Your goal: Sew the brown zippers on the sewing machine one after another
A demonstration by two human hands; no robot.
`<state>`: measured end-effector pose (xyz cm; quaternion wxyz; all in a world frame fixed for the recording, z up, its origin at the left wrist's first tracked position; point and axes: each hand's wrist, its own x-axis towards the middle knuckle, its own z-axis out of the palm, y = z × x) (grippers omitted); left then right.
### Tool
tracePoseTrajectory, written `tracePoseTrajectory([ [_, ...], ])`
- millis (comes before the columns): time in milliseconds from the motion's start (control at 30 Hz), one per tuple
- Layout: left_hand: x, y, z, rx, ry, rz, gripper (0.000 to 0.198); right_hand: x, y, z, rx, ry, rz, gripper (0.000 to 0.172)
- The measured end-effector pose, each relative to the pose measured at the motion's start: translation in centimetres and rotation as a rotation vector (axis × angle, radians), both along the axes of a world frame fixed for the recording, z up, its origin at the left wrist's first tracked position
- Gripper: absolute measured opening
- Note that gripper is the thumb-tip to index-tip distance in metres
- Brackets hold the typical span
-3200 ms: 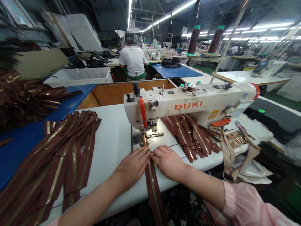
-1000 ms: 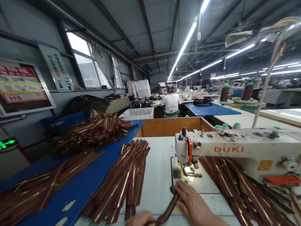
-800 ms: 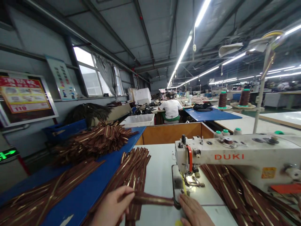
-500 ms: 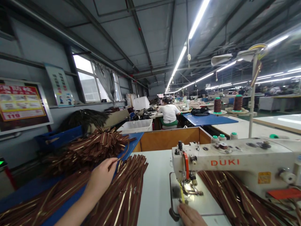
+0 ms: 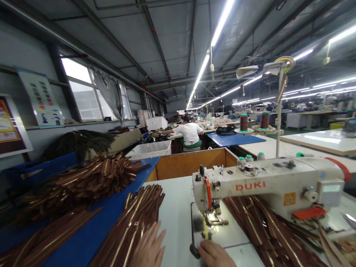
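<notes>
- Drawn back since half a second ago from the heap (image 5: 94, 174) on the blue table (image 5: 89, 233) to the near zips (image 5: 130, 222): the left hand (image 5: 148, 247), fingers spread; contact unclear.
- Right hand (image 5: 215, 256) at the plate (image 5: 232, 230), fingers close together; cannot tell whether it pinches anything.
- Machine (image 5: 272, 176) over the plate.
- Other zips (image 5: 267, 226) piled beneath the machine's arm.

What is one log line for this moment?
left hand: open, by brown-and-gold fabric zippers | right hand: near white metal sewing machine
</notes>
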<state>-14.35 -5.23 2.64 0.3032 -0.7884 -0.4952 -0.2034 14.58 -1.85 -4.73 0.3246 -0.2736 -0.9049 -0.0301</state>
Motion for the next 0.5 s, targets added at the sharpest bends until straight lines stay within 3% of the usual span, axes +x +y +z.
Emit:
tracePoseTrajectory([
  [100,3.5,0.6,-2.2,-0.079,-0.032,-0.152,0.034,0.5,-2.4,3.3,-0.131,-0.043,0.006,0.037],
  [200,5.8,1.5,-4.5,-0.161,-0.141,-0.156,0.036,1.9,-4.5,6.1,-0.246,-0.018,-0.020,0.028],
  [267,6.5,2.0,-5.6,-0.225,-0.203,-0.136,0.040,3.8,-5.0,7.4,-0.298,0.004,-0.115,0.027],
  [367,6.5,2.3,-6.3,-0.322,-0.244,-0.129,0.043,7.4,-4.3,9.1,-0.339,0.020,-0.331,0.027],
  [500,6.3,2.1,-5.8,-0.357,-0.228,-0.117,0.047,10.2,-1.3,11.1,-0.374,-0.055,-0.562,0.027],
])
